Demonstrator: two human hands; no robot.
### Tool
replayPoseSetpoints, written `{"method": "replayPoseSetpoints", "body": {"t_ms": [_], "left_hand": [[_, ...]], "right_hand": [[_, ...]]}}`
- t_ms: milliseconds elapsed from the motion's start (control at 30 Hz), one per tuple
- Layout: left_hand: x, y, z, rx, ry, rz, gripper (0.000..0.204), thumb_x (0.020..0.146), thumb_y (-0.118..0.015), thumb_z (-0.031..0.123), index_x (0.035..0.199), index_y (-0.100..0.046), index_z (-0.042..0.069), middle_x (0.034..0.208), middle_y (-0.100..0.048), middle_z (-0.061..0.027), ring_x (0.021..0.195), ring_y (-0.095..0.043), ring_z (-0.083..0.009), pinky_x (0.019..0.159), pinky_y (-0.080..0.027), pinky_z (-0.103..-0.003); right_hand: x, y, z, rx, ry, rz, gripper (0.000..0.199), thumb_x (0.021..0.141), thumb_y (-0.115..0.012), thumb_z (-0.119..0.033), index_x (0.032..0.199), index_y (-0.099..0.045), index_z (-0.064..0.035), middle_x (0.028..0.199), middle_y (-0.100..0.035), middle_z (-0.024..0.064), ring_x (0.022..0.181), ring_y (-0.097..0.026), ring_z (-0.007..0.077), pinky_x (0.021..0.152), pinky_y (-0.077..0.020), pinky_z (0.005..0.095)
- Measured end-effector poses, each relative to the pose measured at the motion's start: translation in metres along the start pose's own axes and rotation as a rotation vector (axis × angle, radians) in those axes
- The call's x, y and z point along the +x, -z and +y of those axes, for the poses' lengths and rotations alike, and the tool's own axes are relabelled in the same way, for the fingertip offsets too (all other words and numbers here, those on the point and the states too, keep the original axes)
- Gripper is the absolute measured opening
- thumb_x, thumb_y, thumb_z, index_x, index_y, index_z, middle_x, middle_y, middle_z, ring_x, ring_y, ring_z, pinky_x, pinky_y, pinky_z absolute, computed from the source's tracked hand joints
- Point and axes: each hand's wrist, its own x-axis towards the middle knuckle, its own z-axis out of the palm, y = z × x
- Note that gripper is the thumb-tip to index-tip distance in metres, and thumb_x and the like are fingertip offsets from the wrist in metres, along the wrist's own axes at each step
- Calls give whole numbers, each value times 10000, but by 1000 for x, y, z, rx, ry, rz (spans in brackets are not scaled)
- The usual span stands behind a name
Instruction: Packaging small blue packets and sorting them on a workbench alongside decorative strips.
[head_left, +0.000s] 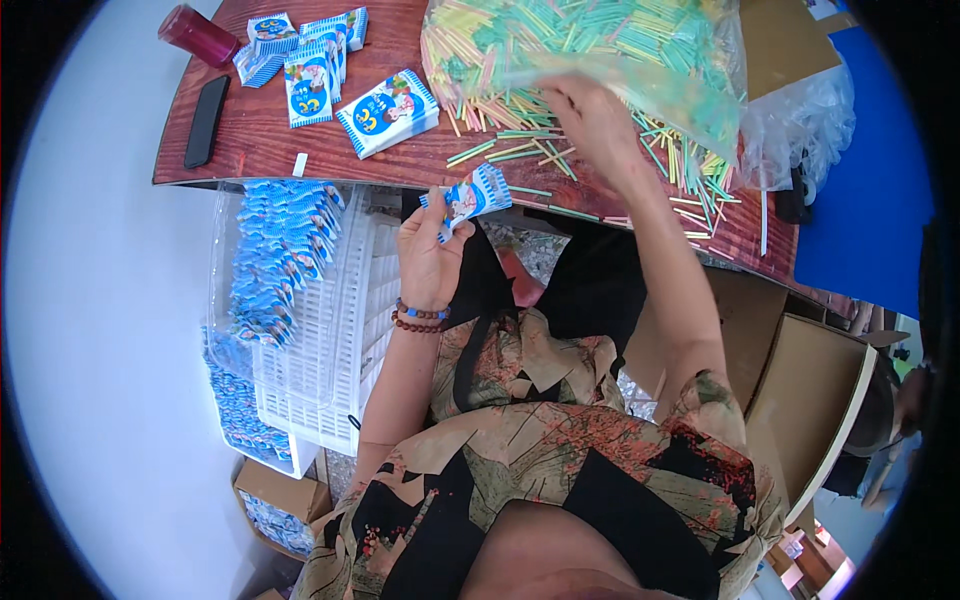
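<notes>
The left hand [428,250] pinches a small blue packet [470,198]. The right hand [592,118] curls its fingers in the coloured sticks [520,150]

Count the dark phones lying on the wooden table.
1: the phone lies near the table's left edge, below the red cup. Others may hide under the straws.

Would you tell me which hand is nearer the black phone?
Left. The left hand holds a packet right of the phone; the right hand is farther, among the sticks.
</notes>
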Motion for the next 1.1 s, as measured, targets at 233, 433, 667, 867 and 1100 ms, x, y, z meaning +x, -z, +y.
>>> {"method": "replayPoseSetpoints", "body": {"t_ms": [233, 433, 667, 867, 1100], "left_hand": [[-2, 7, 3, -13, -16, 15, 186, 946, -582, 211, 889, -663, 53, 896, -673, -35, 777, -602, -92, 625, -467, -264], [2, 16, 3, -18, 13, 12, 171, 945, -582, 204, 939, -659, 51, 915, -675, -35, 790, -614, -100, 634, -486, -263], [2, 12, 2, 8, 2, 57, 164, 945, -582, 198, 945, -654, 51, 916, -674, -34, 789, -612, -101, 630, -483, -262], [1, 12, -3, 5, 15, 41, 169, 946, -580, 199, 935, -649, 45, 907, -672, -40, 775, -605, -100, 624, -475, -254], [-1, 13, 3, -1, -2, 62, 176, 946, -580, 195, 947, -650, 34, 917, -670, -46, 767, -603, -101, 618, -473, -252]], "right_hand": [[45, 1, -6, 55, 130, -151, 301, 872, -594, -258, 1051, -626, -17, 1021, -646, 143, 956, -612, 320, 805, -477, 366], [15, -27, -26, -402, 230, 9, 389, 801, -668, -370, 999, -627, -38, 996, -645, 143, 982, -606, 302, 825, -467, 431], [19, -52, -25, -601, 212, 92, 297, 725, -667, -215, 942, -583, -31, 911, -626, 135, 916, -613, 286, 770, -460, 445], [23, -62, -21, -679, 356, 193, 211, 787, -569, -186, 930, -586, -32, 894, -635, 125, 859, -627, 282, 762, -451, 426], [20, -34, -22, -568, 150, -264, 296, 837, -495, -131, 1098, -545, -2, 1100, -596, 210, 1030, -577, 349, 881, -410, 475]]}}
